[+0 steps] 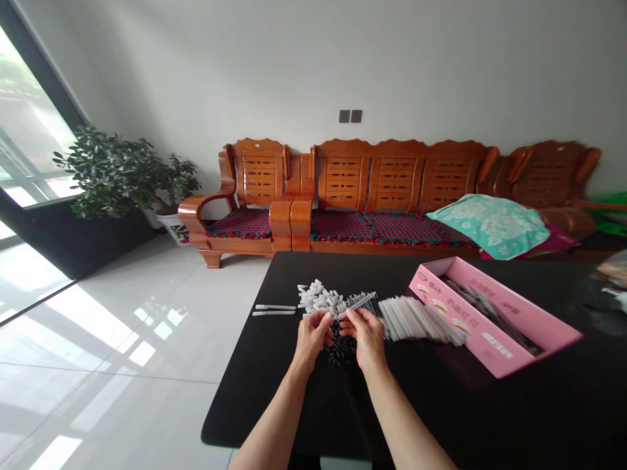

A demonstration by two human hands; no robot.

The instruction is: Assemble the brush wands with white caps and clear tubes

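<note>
Fingers (pixel 327 320) of left hand (pixel 311 335) curled, closure unclear, right hand (pixel 368 334) tight on tube (pixel 363 302), bare tabletop (pixel 259 401) toward near edge (pixel 233 446).

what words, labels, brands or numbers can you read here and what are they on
"吐司", as best it reads: on the pink box's outer side.
Other characters and the oval logo on that box: too blurred or small to read.
Pale mark on the left chair's back: too small to read.
</note>
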